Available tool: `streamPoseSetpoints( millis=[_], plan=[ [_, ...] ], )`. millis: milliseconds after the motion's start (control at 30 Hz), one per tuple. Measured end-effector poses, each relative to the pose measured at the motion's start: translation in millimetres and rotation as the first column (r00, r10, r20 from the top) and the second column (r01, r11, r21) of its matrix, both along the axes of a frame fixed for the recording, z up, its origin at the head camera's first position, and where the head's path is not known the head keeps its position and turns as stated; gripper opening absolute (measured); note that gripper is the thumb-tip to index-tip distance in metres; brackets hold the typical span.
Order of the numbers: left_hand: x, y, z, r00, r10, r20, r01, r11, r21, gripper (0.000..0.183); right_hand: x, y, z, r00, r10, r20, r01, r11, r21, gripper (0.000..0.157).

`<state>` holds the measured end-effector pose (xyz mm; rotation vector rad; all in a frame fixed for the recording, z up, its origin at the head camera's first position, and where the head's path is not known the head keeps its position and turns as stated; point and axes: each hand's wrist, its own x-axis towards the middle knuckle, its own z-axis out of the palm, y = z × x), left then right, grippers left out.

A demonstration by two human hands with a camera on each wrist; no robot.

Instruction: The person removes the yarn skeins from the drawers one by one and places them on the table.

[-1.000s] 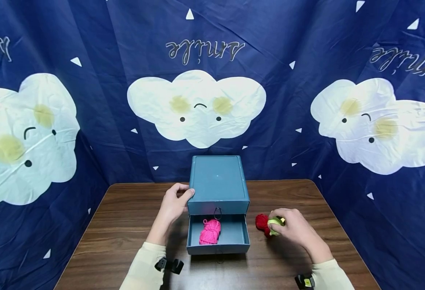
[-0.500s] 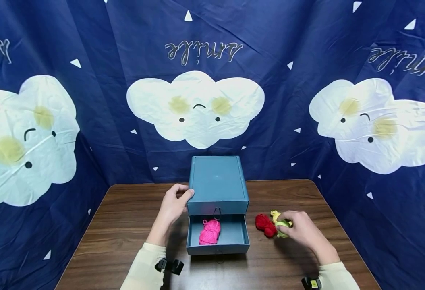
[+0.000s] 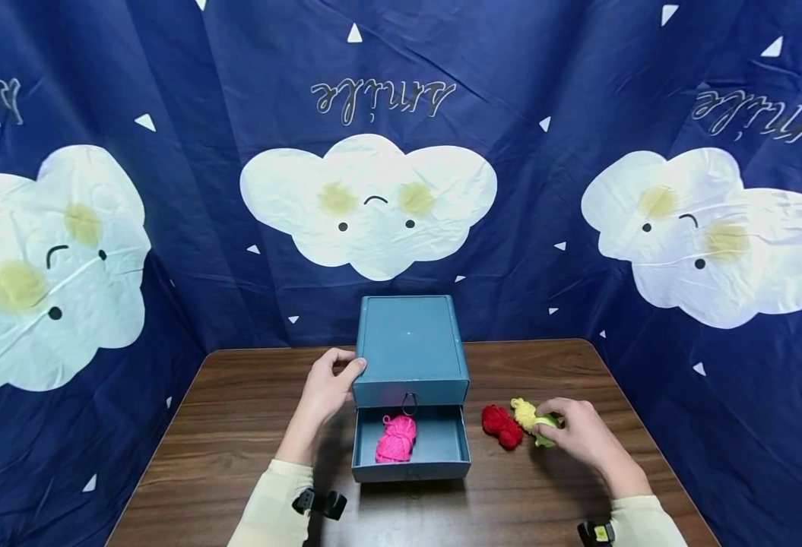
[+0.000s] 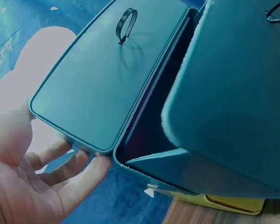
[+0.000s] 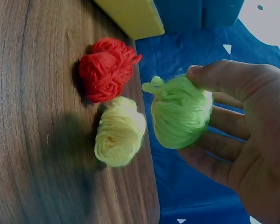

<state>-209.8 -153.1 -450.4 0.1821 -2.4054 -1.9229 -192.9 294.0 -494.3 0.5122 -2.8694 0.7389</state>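
Observation:
In the head view my left hand (image 3: 325, 386) touches the left side of a blue drawer box (image 3: 410, 338), thumb near its front top corner. Its lower drawer (image 3: 410, 472) is pulled out and holds a pink yarn ball (image 3: 396, 438). To the right, my right hand (image 3: 581, 431) pinches a light green yarn ball (image 5: 179, 112) between thumb and fingers. The green ball is above the table in the right wrist view. Beside it on the table lie a yellow yarn ball (image 5: 121, 133) and a red yarn ball (image 5: 107, 70).
The box stands on a brown wooden table (image 3: 236, 441). A yellow part (image 4: 238, 205) shows below the drawer in the left wrist view. Behind and at both sides hangs a blue curtain (image 3: 188, 228) with white clouds. The upper drawer has a black loop handle (image 4: 126, 25).
My right hand has moved to the right with the green yarn ball, and the yellow and red balls are now more exposed. The left hand has kept its place on the box.

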Motion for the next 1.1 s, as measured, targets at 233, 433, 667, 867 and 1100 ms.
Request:
streamPoseSetpoints(
  millis=[233,433,667,867,1100],
  plan=[
    [-2.6,-1.3,-0.4,1.0,-0.007,0.004,0.007,1.0,-0.002,0.035,-2.2,9.3,-5.1,0.999,-0.016,0.028,0.016,1.0,-0.008,0.016],
    [-5.6,-2.4,1.6,1.0,-0.014,-0.002,0.014,1.0,-0.005,0.035,-6.7,16.0,-12.3,0.998,-0.056,0.027,0.056,0.998,-0.004,0.015],
    [-7.0,-4.5,2.8,1.0,-0.019,-0.005,0.019,1.0,-0.018,0.036,-11.2,22.0,-17.1,0.997,-0.07,0.044,0.07,0.998,0.0,0.015],
    [-6.9,-4.1,3.0,1.0,-0.017,-0.01,0.017,1.0,-0.027,0.037,-15.0,29.7,-17.1,0.995,-0.091,0.05,0.09,0.996,0.029,0.014],
    [-5.6,-3.6,2.2,1.0,-0.005,-0.003,0.005,1.0,-0.015,0.035,-14.5,35.5,-18.1,0.995,-0.093,0.035,0.091,0.995,0.049,0.014]
  ],
)
